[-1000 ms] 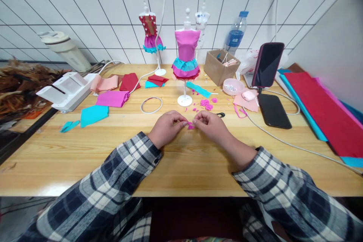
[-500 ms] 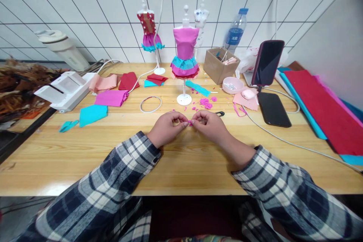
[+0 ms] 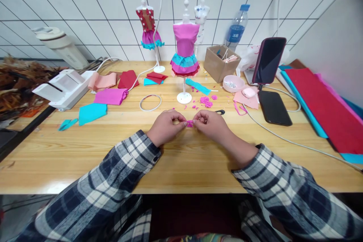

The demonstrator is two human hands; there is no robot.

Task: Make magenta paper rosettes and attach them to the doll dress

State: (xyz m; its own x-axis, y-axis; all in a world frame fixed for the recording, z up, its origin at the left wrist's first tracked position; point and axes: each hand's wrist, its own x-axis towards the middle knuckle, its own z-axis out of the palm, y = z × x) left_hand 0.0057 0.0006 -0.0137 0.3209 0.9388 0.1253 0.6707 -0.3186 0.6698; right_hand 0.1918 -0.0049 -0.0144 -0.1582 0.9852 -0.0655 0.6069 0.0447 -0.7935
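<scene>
A small piece of magenta crepe paper (image 3: 190,123) is stretched between my two hands, just above the table. My left hand (image 3: 167,125) pinches its left end between thumb and forefinger. Its right end is pinched by my right hand (image 3: 211,125). Beyond them stands a small dress form (image 3: 185,41) in a magenta top and a ruffled blue, magenta and red skirt. Several magenta paper flowers (image 3: 206,101) and scraps lie right of its white base. The black handles of a tool (image 3: 220,112) stick out from behind my right hand.
Left lie folded crepe papers (image 3: 111,96), a blue piece (image 3: 92,114) and a white ring (image 3: 150,103). At the back are two more dress forms (image 3: 149,26), a cardboard box (image 3: 219,64) and a pink bowl (image 3: 233,84). Phones (image 3: 275,107) and a cable (image 3: 297,145) lie right.
My hands have drawn slightly apart, and more of the magenta paper shows between them. The camera view has shifted a little.
</scene>
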